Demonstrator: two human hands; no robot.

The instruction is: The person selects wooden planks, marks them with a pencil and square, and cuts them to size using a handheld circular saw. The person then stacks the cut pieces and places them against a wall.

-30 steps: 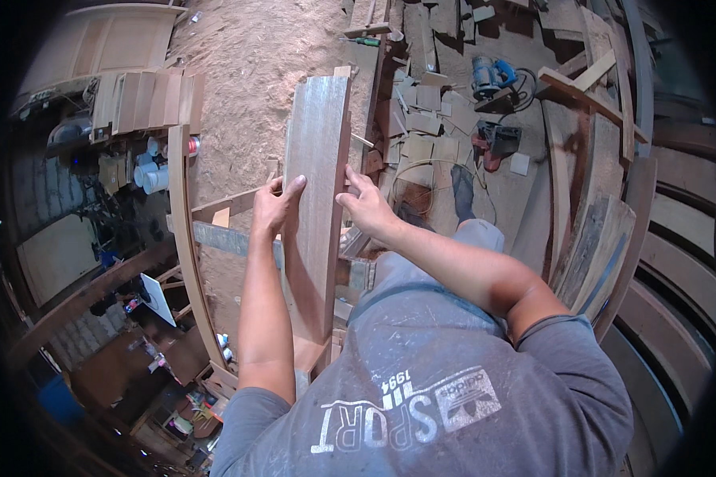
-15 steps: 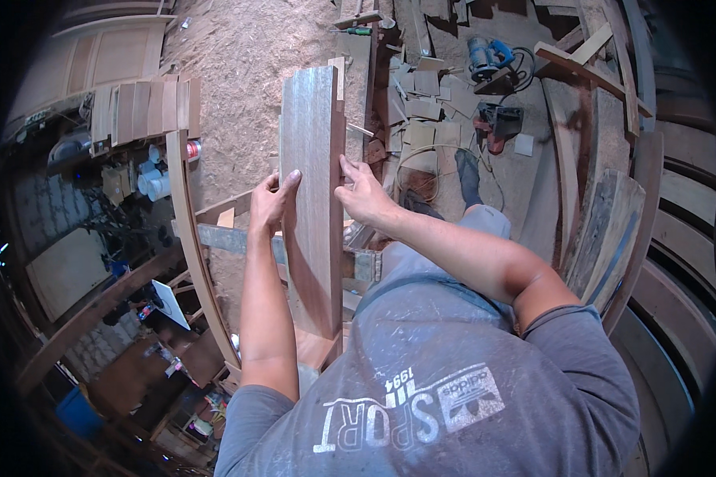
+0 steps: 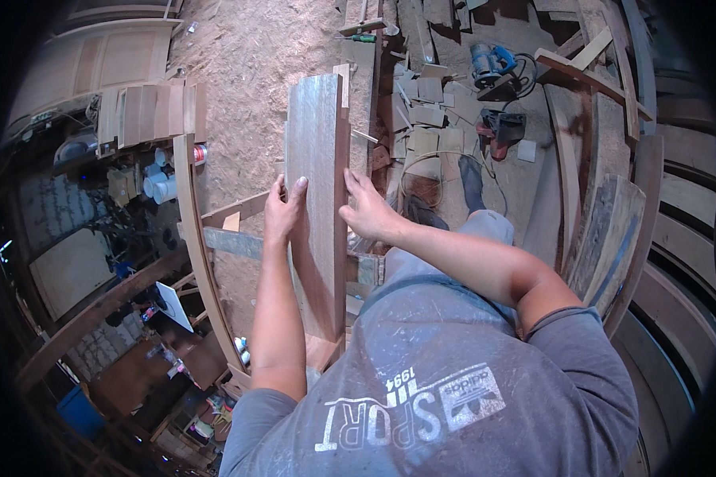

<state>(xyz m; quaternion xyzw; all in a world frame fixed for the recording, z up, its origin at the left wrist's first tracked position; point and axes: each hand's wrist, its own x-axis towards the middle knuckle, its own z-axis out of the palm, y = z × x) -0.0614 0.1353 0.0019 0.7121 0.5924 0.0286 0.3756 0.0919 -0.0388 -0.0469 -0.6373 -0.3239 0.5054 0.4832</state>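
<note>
A long brown wooden board (image 3: 317,191) lies lengthwise in front of me, on top of other wood pieces whose edges show along its sides. My left hand (image 3: 283,208) grips its left edge, thumb on the upper face and fingers down the side. Against the right edge rests my right hand (image 3: 367,208), its fingertips on the side of the board and some fingers curled out of sight. Beneath the board's near end, a lighter wood piece (image 3: 323,348) shows.
A narrow upright-edged rail (image 3: 195,238) runs along the left, joined by a crossbar (image 3: 235,242). To the right lie a blue router (image 3: 489,63), a red and black power tool (image 3: 501,131) and scattered wood offcuts (image 3: 426,115). Sawdust covers the floor (image 3: 239,48).
The view has shifted slightly, so the board and surroundings sit a little lower and to the right. Both hands keep nearly the same places on the board's edges.
</note>
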